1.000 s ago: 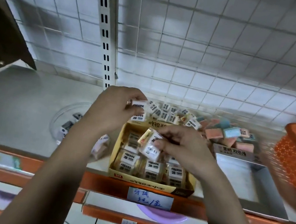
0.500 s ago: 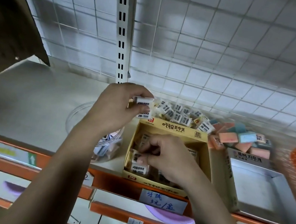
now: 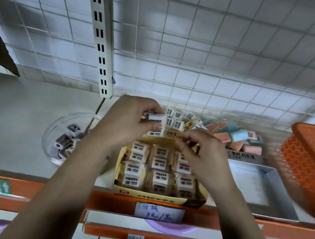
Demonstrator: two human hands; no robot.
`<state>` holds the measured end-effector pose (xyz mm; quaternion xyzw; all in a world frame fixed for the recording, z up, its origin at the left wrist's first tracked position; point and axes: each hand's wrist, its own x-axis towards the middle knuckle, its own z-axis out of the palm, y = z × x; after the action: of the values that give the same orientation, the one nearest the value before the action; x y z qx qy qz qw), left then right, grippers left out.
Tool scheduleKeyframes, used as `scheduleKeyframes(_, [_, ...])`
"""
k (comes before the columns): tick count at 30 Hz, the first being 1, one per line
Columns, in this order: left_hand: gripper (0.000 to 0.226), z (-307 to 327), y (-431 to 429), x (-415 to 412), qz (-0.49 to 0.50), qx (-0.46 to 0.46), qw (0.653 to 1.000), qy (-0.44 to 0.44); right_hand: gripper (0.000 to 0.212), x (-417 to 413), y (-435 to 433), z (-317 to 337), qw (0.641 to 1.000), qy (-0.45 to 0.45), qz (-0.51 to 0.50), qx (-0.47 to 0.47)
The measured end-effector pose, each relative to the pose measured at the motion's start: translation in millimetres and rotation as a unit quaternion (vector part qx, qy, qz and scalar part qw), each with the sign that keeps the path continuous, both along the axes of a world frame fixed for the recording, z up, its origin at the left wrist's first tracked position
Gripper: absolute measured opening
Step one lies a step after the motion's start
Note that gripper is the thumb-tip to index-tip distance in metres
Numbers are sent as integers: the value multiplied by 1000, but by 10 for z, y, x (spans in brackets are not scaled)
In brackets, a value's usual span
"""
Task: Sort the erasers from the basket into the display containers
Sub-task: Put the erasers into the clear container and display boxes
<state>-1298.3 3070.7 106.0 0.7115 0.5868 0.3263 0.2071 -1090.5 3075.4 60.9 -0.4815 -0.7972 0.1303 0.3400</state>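
Note:
My left hand (image 3: 129, 123) grips a small stack of white 2B erasers (image 3: 155, 119) above the back edge of the yellow display box (image 3: 158, 199). Wrapped white erasers (image 3: 134, 171) fill that box in rows. My right hand (image 3: 202, 159) hovers over the box's back right part. Its fingers are bent, with the tips close to the stack in my left hand, and nothing shows between them. The orange basket (image 3: 310, 164) stands at the right edge of the shelf, blurred.
Loose white erasers (image 3: 176, 120) and pastel erasers (image 3: 236, 136) lie heaped behind the boxes. A grey display box (image 3: 249, 157) sits right of the yellow one. Left of it is a clear round tub (image 3: 50, 150) holding grey pieces. A handwritten price label (image 3: 159, 212) hangs on the orange shelf edge.
My right hand set an eraser down in the yellow box, then rose back toward my left hand. My left hand kept its stack in place. The camera view shifted slightly.

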Motion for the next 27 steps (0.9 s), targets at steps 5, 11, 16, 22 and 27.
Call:
scheduleKeyframes(5, [26,-6,-31,265,-86,-65,994,-29,12,316,189,-153,994,-29,-92,42])
scheduleKeyframes(11, [23,-140,-41,542,-168,-149,974,-25,16,344,153,-238,995,-12,-89,34])
scheduleKeyframes(16, [17,-220,-43,700,-200,-202,959,4,15,348,161,-237,996,-4,-84,28])
scheduleKeyframes(22, [11,-271,-50,785,-196,-215,956,44,15,354,163,-256,996,11,-83,41])
scheduleKeyframes(27, [15,-292,-23,803,-192,-176,958,120,16,363,165,-262,996,38,-77,21])
